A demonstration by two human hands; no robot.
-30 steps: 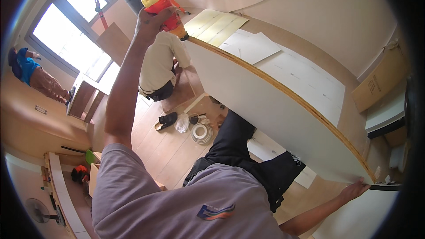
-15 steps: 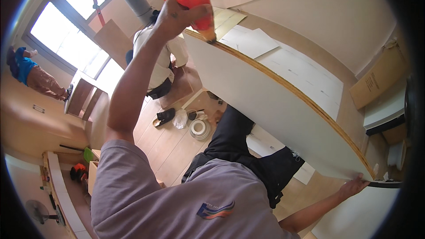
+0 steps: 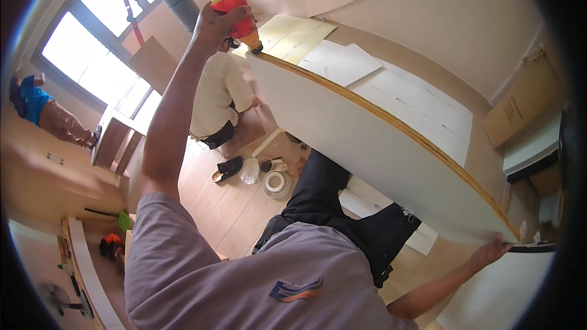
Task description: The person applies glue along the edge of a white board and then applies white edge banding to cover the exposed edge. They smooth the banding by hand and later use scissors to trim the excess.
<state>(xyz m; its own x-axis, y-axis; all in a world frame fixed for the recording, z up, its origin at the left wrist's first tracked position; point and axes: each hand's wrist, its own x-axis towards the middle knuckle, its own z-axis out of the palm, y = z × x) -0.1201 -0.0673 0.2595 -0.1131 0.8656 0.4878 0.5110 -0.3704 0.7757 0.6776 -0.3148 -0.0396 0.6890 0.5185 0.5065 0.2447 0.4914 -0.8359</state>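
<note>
My left hand (image 3: 211,29) grips a squeeze bottle (image 3: 237,9) with a red label and a yellowish bottom, tipped upside down. Its dark nozzle meets the raw brown edge of a white board (image 3: 367,131) close to the board's far left end. The board stands on its side in front of my legs, that long edge uppermost. At the opposite end, my right hand (image 3: 489,252) holds the board's near right corner, fingers closed against it.
Beyond the board lie white sheets (image 3: 422,101) and a yellowish sheet (image 3: 293,36). A co-worker (image 3: 217,95) crouches at left; another person (image 3: 49,110) is by the windows. Cable coil (image 3: 276,182) and a black shoe (image 3: 228,169) rest on the floor. A cardboard box (image 3: 520,107) stands right.
My left hand has carried the bottle leftward along the board's edge, to near its far end. My right hand has stayed at its corner. The crouching co-worker shows more fully.
</note>
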